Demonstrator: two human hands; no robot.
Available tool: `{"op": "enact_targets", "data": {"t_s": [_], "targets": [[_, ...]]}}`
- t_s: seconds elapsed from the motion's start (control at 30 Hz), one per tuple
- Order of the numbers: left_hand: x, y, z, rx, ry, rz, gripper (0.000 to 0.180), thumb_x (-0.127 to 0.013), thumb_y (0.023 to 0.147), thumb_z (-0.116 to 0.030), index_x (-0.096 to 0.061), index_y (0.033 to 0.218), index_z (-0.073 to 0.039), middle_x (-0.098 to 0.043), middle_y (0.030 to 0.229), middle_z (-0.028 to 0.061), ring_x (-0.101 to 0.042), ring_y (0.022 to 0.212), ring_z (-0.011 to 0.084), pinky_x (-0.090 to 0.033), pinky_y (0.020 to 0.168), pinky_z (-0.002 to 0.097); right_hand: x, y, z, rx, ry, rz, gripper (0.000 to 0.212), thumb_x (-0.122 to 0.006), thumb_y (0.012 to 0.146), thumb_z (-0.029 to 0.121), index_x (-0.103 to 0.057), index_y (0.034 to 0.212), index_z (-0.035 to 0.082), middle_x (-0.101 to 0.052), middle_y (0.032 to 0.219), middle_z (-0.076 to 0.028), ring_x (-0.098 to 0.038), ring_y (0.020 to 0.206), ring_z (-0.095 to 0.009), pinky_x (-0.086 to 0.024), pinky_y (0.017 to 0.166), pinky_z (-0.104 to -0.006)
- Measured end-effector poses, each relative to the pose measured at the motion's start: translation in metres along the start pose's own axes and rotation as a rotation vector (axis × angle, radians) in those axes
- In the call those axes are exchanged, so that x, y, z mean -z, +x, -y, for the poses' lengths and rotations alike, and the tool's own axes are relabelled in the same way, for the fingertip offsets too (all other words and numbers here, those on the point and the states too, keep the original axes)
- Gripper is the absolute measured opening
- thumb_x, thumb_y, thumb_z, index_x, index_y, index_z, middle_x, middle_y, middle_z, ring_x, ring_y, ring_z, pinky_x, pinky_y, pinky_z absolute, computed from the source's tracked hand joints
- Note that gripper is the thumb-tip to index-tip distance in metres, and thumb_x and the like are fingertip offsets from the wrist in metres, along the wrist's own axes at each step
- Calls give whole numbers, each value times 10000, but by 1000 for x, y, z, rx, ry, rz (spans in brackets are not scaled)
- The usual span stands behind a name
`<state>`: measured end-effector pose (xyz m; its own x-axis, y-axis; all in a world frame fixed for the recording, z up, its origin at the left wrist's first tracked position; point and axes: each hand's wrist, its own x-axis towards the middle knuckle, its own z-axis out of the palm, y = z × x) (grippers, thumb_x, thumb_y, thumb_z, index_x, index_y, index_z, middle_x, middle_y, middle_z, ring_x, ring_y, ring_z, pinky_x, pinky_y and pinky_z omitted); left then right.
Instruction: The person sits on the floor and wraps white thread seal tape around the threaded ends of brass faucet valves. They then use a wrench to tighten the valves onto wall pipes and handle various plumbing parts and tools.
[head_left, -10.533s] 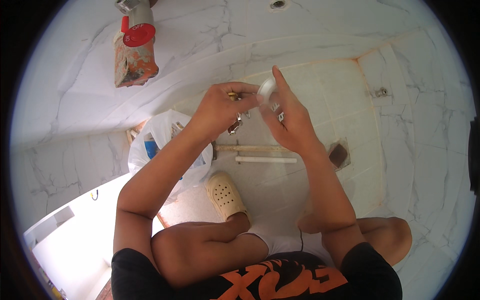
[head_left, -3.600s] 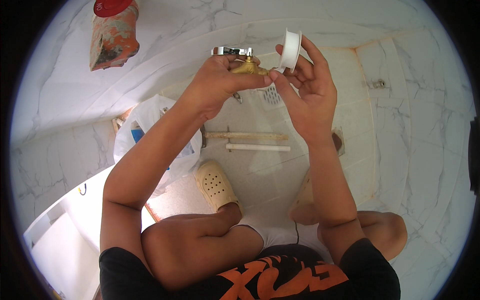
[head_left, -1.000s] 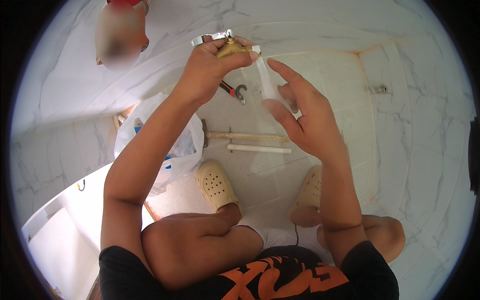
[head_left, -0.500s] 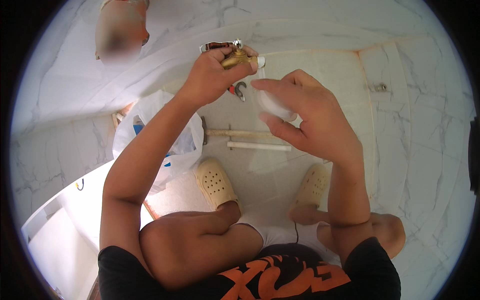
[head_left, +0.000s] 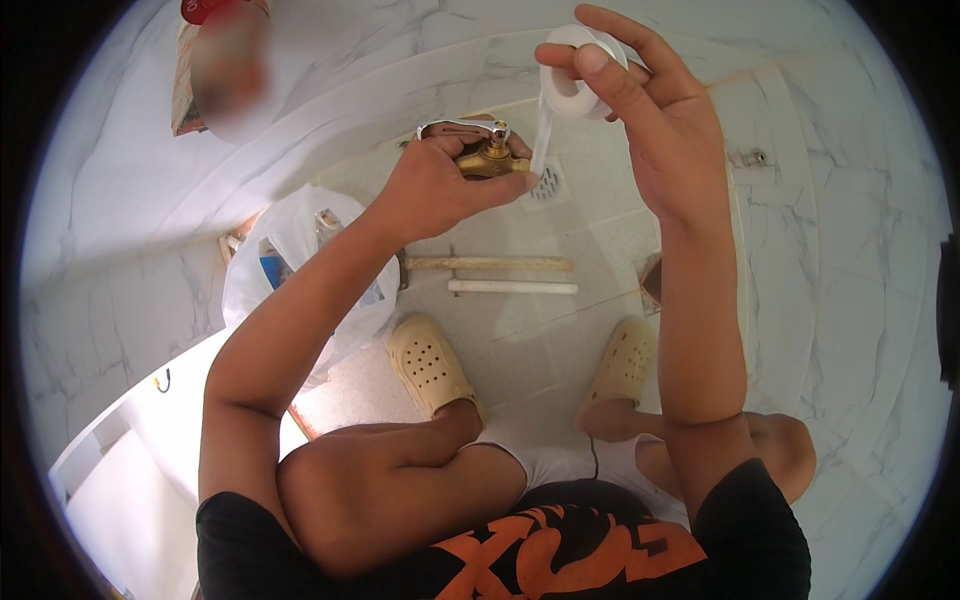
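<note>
A brass tap [head_left: 486, 163] with a chrome lever handle [head_left: 462, 127] is gripped in my left hand [head_left: 430, 190], its threaded end pointing right. From that end a strip of white thread seal tape [head_left: 543, 130] runs up to a white tape roll [head_left: 583, 95]. My right hand [head_left: 672, 115] holds the roll above and to the right of the tap, fingers and thumb around it. The strip looks taut, and my left thumb lies near where it meets the tap. Part of the tap's body is hidden behind my left fingers.
A clear plastic bag [head_left: 325, 225] with assorted items stands on the floor at the left. Beside it lie a hammer with a wooden handle [head_left: 500, 263] and a white pipe [head_left: 515, 287]. A floor drain [head_left: 547, 186] shows beyond my left hand; a metal wall fitting [head_left: 752, 158] is at the right.
My right hand has moved up and away with the tape roll, drawing the strip upward from the tap. My left hand and the tap have shifted slightly right and down.
</note>
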<state>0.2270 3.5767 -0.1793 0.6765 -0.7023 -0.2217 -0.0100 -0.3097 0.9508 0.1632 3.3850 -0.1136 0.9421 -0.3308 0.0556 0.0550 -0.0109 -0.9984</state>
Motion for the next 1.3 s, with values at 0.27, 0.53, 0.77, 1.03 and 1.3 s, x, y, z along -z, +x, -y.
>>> {"op": "enact_targets", "data": {"t_s": [0.27,0.53,0.77,1.03,1.3], "targets": [[-3,-7,-12,-233,-15,80,261,-846,835,-181,-723,1014,-35,-702,939,14,-646,866,106,-529,803,257,-5,-15,-47,-153,-149,-55,599,-836,863,407,-664,1241,-24,-747,770,-77,-661,697,-78,-496,624,-227],[-1,1,-4,29,-702,222,236,-759,898,-95,-667,1103,-21,-688,968,47,-625,814,101,-524,701,211,-17,-32,-47,-306,9,-246,469,-782,923,399,-704,1139,-10,-686,764,-14,-581,703,-58,-455,647,-216],[8,17,-9,34,-1038,144,172,-730,949,-140,-694,1079,-33,-664,943,4,-644,874,65,-557,798,180,-26,-53,-38,16,-236,-50,554,-807,907,302,-604,1337,17,-664,808,-7,-539,760,-90,-465,708,-257],[10,21,-8,46,-910,-2,188,-715,960,-162,-690,1086,-25,-672,991,15,-652,901,44,-563,804,159,-20,-54,-36,155,-596,47,617,-787,888,231,-540,1418,33,-564,739,-58,-542,735,-191,-484,716,-327],[8,23,3,99,-533,-166,366,-829,856,-267,-706,1088,-13,-710,990,34,-688,899,116,-546,800,237,-5,-54,-6,190,-780,347,483,-743,889,55,-606,1352,34,-695,1009,-51,-602,824,-125,-495,754,-263]]}}
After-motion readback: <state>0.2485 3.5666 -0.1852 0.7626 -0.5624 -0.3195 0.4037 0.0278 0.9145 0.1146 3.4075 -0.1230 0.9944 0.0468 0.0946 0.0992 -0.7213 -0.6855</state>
